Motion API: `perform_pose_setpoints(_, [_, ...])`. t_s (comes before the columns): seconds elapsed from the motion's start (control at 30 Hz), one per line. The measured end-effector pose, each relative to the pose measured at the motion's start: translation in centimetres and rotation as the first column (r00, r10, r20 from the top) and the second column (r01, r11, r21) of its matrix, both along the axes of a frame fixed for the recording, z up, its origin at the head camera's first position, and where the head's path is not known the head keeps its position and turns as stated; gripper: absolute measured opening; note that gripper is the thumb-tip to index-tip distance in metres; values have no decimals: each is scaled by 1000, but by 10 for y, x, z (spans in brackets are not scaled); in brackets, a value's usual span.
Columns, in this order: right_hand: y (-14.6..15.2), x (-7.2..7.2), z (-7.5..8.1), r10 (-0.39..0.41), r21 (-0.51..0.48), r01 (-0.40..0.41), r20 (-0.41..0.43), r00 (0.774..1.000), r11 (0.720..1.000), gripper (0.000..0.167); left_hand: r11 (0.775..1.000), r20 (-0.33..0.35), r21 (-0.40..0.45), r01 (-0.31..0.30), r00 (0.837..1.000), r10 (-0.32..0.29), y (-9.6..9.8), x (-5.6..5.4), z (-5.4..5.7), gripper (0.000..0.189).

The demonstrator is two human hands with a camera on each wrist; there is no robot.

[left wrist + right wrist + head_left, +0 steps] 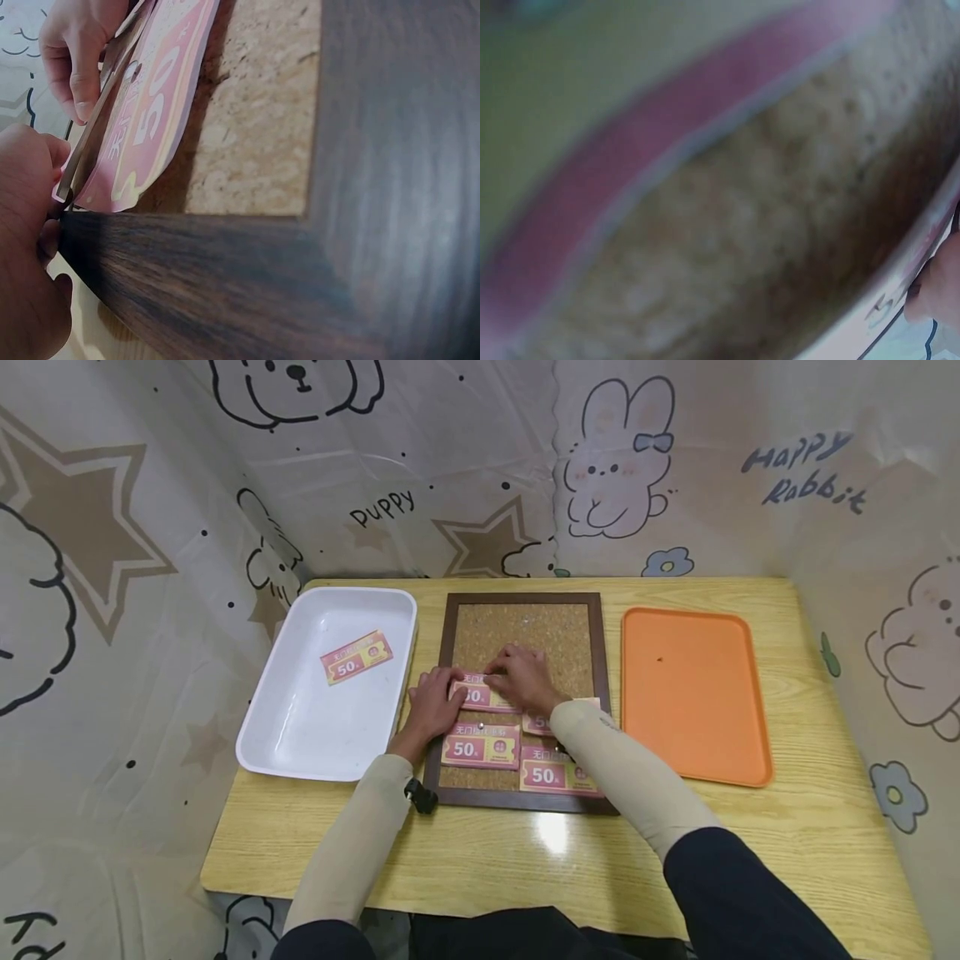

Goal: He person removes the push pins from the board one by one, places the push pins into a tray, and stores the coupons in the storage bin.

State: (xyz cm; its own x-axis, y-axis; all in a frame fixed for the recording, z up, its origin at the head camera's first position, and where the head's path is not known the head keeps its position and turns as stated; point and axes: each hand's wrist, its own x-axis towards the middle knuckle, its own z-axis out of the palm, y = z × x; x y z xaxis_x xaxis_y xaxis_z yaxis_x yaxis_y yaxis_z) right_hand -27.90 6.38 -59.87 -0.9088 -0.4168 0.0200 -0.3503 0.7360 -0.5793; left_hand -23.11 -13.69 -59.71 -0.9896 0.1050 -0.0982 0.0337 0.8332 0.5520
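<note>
In the head view a framed cork board (pixel 525 639) lies on the table with pink-and-yellow "50" coupons on it. At the upper-left coupon (pixel 474 697), my left hand (pixel 432 706) holds the left end, close to the frame's left side (pixel 172 255). My right hand (pixel 527 681) grips the same coupon near its top edge; its fingertips are partly hidden. Below lies another coupon (pixel 480 747) with a pin (pixel 481 726) at its top. A lower-right coupon (pixel 558 772) and one above it (pixel 536 725) are partly covered by my right forearm.
On the left stands a white tray (pixel 300 752) with a single coupon (pixel 356 657) inside. An orange tray (pixel 693 693) lies to the right, with a small dark speck on it. Patterned curtains (pixel 480 452) surround the wooden table (pixel 825 827). The right wrist view is blurred.
</note>
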Motion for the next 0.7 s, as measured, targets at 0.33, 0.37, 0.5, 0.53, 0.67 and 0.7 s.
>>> perform_pose_setpoints(0.33, [0, 0, -3, 36, -12, -38, -103, 994, 999, 15, 1000, -11, 12, 0, 1000, 0, -1, 1, 0, 31])
perform_pose_setpoints(0.37, [0, 1, -3, 38, -11, -39, -104, 994, 999, 15, 1000, -11, 13, 0, 1000, 0, -1, 1, 0, 31])
perform_pose_setpoints(0.5, [0, 1, -1, 32, -7, -32, -87, 996, 999, 15, 1000, -9, 10, 1, 1000, -1, -1, 1, 1, 31])
perform_pose_setpoints(0.53, [0, 1, -1, 30, -5, -30, -86, 996, 1000, 15, 1000, -10, 10, 1, 1000, -1, -1, 1, 1, 31])
perform_pose_setpoints(0.67, [-1, 1, -2, 26, 11, -25, -105, 994, 1000, 16, 1000, -4, 5, 0, 1000, 0, -1, 1, 1, 32])
perform_pose_setpoints(0.7, [-1, 1, -2, 28, 15, -26, -111, 993, 1000, 16, 1000, -5, 3, 0, 1000, 0, -1, 1, 1, 32])
